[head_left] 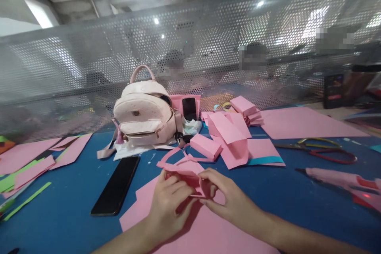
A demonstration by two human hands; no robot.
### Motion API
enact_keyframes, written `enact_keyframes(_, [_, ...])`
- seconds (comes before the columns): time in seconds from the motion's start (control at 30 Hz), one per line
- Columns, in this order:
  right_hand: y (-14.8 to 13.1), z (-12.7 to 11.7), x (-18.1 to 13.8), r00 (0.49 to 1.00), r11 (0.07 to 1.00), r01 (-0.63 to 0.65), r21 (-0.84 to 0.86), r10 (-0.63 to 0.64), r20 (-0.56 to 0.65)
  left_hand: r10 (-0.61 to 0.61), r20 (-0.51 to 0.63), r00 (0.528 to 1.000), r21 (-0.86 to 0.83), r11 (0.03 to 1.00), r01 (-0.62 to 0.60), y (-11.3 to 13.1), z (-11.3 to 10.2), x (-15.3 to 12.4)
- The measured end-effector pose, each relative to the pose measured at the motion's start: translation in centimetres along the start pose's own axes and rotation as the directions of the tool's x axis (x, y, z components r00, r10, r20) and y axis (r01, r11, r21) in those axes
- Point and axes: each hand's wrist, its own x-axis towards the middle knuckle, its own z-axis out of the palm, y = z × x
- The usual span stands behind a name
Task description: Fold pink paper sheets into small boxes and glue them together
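- Head view: left hand [168,198] and right hand [229,198] both pinch a folded pink paper piece [186,170].
- It sits over a pink sheet [205,234] at the tabletop's [71,206] near edge.
- A black phone [116,190] lies just left.

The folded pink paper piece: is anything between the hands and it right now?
Nothing visible. Both the left hand and the right hand already pinch the folded pink paper piece above a pink sheet. The black phone lies off to the left, apart from them.
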Motion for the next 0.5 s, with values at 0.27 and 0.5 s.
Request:
enact_keyframes(0.27, [-0.1,-0.2,0.3,0.996,0.998,-0.051,0.032,0.054,-0.068,-0.002,-0.03,1.0,0.039,0.999,0.003,-0.5,0.4,0.1])
enact_keyframes(0.5, [0.1,-0.3,0.6,0.987,0.998,-0.052,0.042,0.058,-0.151,-0.068,0.004,0.998,0.07,0.995,0.068,-1.1,0.5,0.6])
